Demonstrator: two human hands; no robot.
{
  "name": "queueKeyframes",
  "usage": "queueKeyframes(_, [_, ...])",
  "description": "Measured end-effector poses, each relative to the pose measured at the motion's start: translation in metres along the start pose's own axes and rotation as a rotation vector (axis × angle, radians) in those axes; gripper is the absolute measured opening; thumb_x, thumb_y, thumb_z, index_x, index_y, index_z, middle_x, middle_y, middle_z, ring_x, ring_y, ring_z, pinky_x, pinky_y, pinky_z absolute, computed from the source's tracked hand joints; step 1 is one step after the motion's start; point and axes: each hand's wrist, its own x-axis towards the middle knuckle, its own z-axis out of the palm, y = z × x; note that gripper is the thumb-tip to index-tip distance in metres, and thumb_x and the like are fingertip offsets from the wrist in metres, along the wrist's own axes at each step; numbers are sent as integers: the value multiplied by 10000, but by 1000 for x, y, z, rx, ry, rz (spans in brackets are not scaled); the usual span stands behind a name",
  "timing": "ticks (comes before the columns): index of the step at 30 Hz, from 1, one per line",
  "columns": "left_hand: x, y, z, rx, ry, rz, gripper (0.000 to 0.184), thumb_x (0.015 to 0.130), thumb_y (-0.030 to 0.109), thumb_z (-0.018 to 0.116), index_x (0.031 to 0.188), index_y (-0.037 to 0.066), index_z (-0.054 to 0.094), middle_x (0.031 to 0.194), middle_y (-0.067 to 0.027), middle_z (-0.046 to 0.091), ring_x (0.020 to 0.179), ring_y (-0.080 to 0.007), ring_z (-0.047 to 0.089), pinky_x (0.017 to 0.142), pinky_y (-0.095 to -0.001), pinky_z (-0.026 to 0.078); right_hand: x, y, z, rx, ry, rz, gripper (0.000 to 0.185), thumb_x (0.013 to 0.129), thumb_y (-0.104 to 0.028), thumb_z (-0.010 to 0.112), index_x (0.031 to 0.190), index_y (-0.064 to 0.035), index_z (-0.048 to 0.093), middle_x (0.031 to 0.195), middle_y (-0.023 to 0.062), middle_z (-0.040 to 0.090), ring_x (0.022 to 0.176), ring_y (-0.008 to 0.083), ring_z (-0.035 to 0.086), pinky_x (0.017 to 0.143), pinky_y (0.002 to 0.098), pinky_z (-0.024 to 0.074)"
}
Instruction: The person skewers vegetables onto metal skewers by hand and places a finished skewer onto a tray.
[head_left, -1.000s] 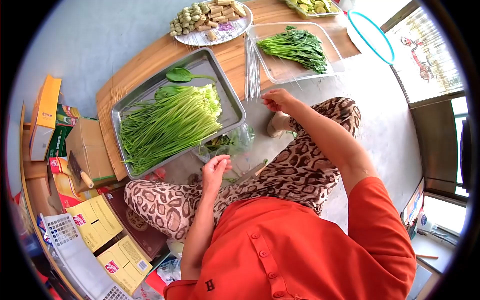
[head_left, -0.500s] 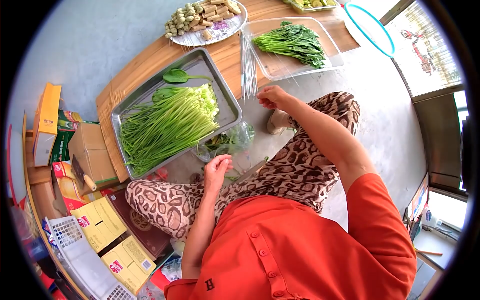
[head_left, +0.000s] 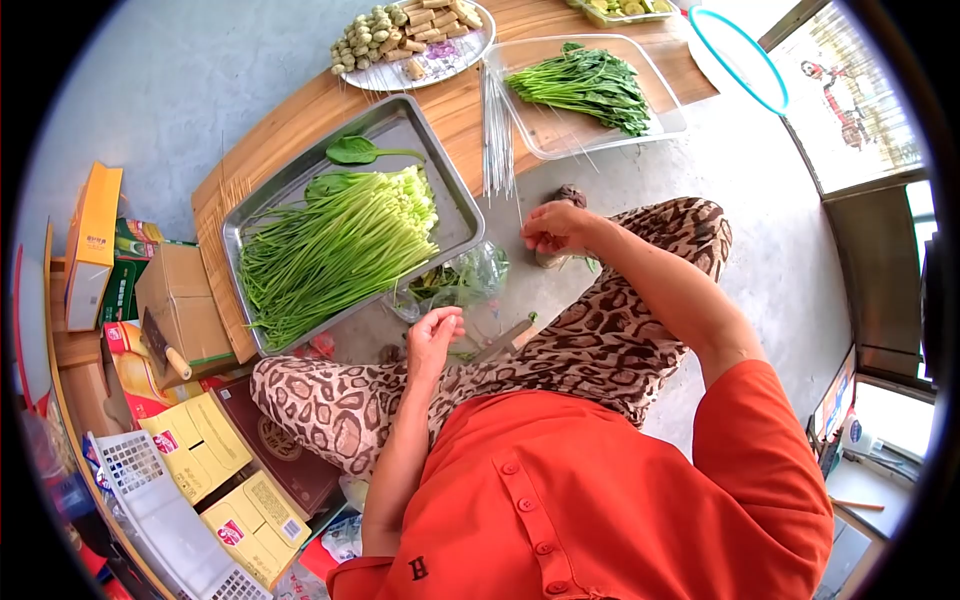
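Right hand (head_left: 555,230): curled near skewers (head_left: 497,150), grip unclear | left hand (head_left: 433,338): loosely open | 1 metal tray (head_left: 453,208) | 2 tubs (head_left: 545,128)

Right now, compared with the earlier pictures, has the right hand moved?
Yes. Judged against the metal tray, the right hand has come back toward the red shirt, farther from the thin rods.

Thin silvery skewers (head_left: 497,145), bunched lengthwise

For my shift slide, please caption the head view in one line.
Right hand near metal skewers, left hand near a tray of green stalks, leafy greens in a clear box.
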Motion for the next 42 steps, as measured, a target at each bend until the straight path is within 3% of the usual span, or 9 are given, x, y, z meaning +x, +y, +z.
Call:
queueKeyframes(11, [25,45,32,-235,-225,-89,309,954,203,540,1181,-3,583,1050,-98,650,857,-137,626,738,-248,491,-52,35,72,-21,-475,96,115,854,-174,627,927,-85,625,793,34,666,619,108,584,577,240,471])
queueKeyframes(15, [41,47,51,-325,-250,-91,344,926,211,582,1207,13,576,959,-64,661,794,-120,619,728,-273,486,-67,44,98,-71,-561,112,114,865,-181,607,926,-85,616,808,41,675,624,104,586,563,234,449])
queueKeyframes(19, [37,53,51,-355,-289,-105,287,913,186,601,1152,29,623,766,26,601,705,-52,556,693,-222,474,-76,41,101,-217,-648,-11,126,864,-185,591,918,-76,626,792,29,673,633,111,598,578,236,463])
queueKeyframes(21, [27,58,45,-365,-216,-46,231,932,158,579,1099,11,642,766,19,598,666,-52,527,623,-185,439,-71,37,90,-700,-528,-183,158,855,-167,584,955,-59,638,772,16,664,629,115,606,561,244,469])
queueKeyframes(23, [17,62,34,-343,-157,-52,219,935,151,573,1088,13,648,745,28,588,621,-39,498,568,-166,400,-59,28,78,-486,-291,-222,213,854,-159,570,1021,-50,646,802,33,680,610,114,602,508,255,453])
queueKeyframes(25, [5,66,23,-312,-154,-18,218,936,156,575,1085,16,650,735,32,586,588,-34,483,537,-164,377,-65,-1,71,-258,-157,-312,286,926,-228,550,1129,-33,600,932,54,685,639,94,585,579,239,463])
queueKeyframes(27, [-2,66,20,-289,-124,-30,220,934,159,579,1080,13,652,726,32,582,569,-32,470,512,-164,353,-71,-20,70,0,-159,-429,335,963,-257,515,1195,-17,546,1021,60,666,656,78,553,611,206,441])
queueKeyframes(37, [-8,69,25,-328,-102,-34,219,958,143,527,1072,3,651,709,21,553,558,-39,460,492,-177,356,-77,-48,98,241,-362,-505,208,987,-128,425,1095,-29,572,1010,67,663,720,111,584,691,235,465])
queueKeyframes(42, [-6,61,18,-248,-34,72,277,965,220,536,1084,-3,646,866,-39,654,767,-100,606,676,-223,461,-78,-53,105,176,-277,-550,211,993,-177,438,1048,-38,586,919,56,659,702,102,571,692,232,461])
